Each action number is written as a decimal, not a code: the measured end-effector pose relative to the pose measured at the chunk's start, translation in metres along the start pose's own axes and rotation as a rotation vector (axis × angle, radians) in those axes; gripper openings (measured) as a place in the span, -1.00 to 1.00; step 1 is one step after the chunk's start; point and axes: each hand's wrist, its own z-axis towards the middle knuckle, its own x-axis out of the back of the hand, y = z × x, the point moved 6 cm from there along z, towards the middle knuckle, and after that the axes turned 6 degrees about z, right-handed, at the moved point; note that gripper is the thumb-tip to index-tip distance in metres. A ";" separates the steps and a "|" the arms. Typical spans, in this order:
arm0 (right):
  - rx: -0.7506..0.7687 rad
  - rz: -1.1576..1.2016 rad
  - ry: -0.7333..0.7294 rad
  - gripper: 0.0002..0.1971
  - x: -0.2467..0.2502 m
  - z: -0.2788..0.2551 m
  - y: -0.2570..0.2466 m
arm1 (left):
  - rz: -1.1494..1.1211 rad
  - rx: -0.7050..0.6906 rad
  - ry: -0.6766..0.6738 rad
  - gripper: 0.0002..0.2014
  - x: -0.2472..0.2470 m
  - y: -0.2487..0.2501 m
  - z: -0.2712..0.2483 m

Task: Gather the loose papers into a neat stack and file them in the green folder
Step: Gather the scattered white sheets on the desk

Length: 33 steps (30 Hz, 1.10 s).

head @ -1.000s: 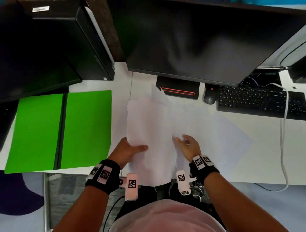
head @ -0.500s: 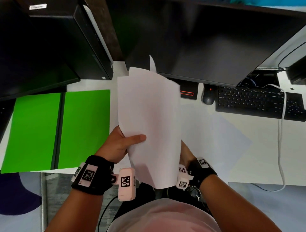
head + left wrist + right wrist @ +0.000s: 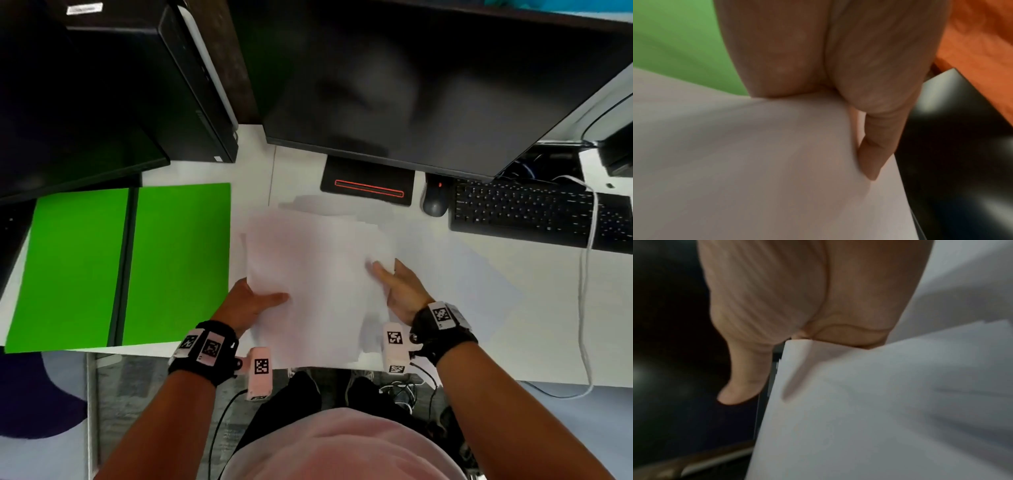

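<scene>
A stack of white papers point(image 3: 318, 274) lies low over the white desk, just right of the open green folder point(image 3: 178, 260). My left hand point(image 3: 255, 303) grips the stack's left edge, with the thumb on top and the fingers hidden beneath. In the left wrist view the thumb point(image 3: 875, 154) presses on the papers point(image 3: 756, 162), with the folder point(image 3: 674, 40) behind. My right hand point(image 3: 394, 284) rests against the stack's right edge with straight fingers. In the right wrist view the papers point(image 3: 879, 402) cover the fingers and the thumb point(image 3: 740, 386) stands clear. A loose sheet point(image 3: 479, 291) lies flat to the right.
A black monitor point(image 3: 411, 85) overhangs the back of the desk on its stand base point(image 3: 368, 186). A mouse point(image 3: 435, 200) and keyboard point(image 3: 534, 216) sit at the back right, crossed by a white cable point(image 3: 584, 291). A black computer tower point(image 3: 154, 85) stands behind the folder.
Half a second ago the stack was held upright in front of the monitor. Now it is lowered flat toward the desk, and my right hand has come from behind it to its right edge.
</scene>
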 end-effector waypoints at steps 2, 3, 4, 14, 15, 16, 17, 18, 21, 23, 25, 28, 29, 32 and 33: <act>0.054 -0.076 -0.004 -0.47 -0.007 -0.001 0.004 | 0.045 -0.001 -0.001 -0.67 -0.009 -0.001 0.003; 0.078 -0.098 0.021 -0.55 -0.009 -0.002 0.005 | 0.063 -0.009 0.012 -0.68 -0.013 -0.001 0.004; 0.092 -0.105 0.040 -0.58 -0.009 -0.003 0.006 | 0.081 -0.018 0.030 -0.69 -0.016 -0.001 0.006; 0.323 -0.375 0.108 -0.66 -0.017 -0.019 -0.041 | 0.095 -0.293 0.181 -0.53 -0.008 0.030 0.005; 0.354 -0.414 0.109 -0.67 -0.020 -0.025 -0.049 | 0.081 -0.348 0.184 -0.53 -0.007 0.038 0.002; 0.381 -0.445 0.099 -0.69 -0.022 -0.029 -0.054 | 0.058 -0.399 0.177 -0.52 -0.009 0.046 -0.002; 0.390 -0.461 0.092 -0.73 -0.022 -0.032 -0.058 | 0.042 -0.432 0.178 -0.53 -0.009 0.050 -0.004; 0.391 -0.473 0.092 -0.77 -0.023 -0.034 -0.060 | 0.042 -0.447 0.192 -0.58 -0.010 0.052 -0.005; 0.385 -0.533 0.138 -0.55 -0.022 -0.036 -0.058 | 0.055 -0.415 0.249 -0.70 -0.013 0.047 -0.004; 0.345 -0.542 0.121 -0.79 -0.016 -0.030 -0.050 | -0.003 -0.356 0.207 -0.63 -0.022 0.041 -0.001; 0.310 -0.545 0.130 -0.87 -0.009 -0.025 -0.040 | 0.012 -0.311 0.202 -0.59 -0.027 0.033 0.003; 0.304 -0.541 0.159 -0.85 -0.010 -0.024 -0.036 | -0.001 -0.309 0.228 -0.62 -0.025 0.028 0.005; 0.310 -0.534 0.169 -0.85 -0.009 -0.024 -0.037 | -0.019 -0.320 0.240 -0.61 -0.024 0.030 0.003; 0.361 -0.539 0.220 -0.73 -0.003 -0.028 -0.040 | -0.063 -0.388 0.258 -0.64 -0.024 0.038 -0.005; 0.365 -0.542 0.226 -0.62 -0.001 -0.028 -0.038 | -0.066 -0.397 0.264 -0.66 -0.024 0.039 -0.007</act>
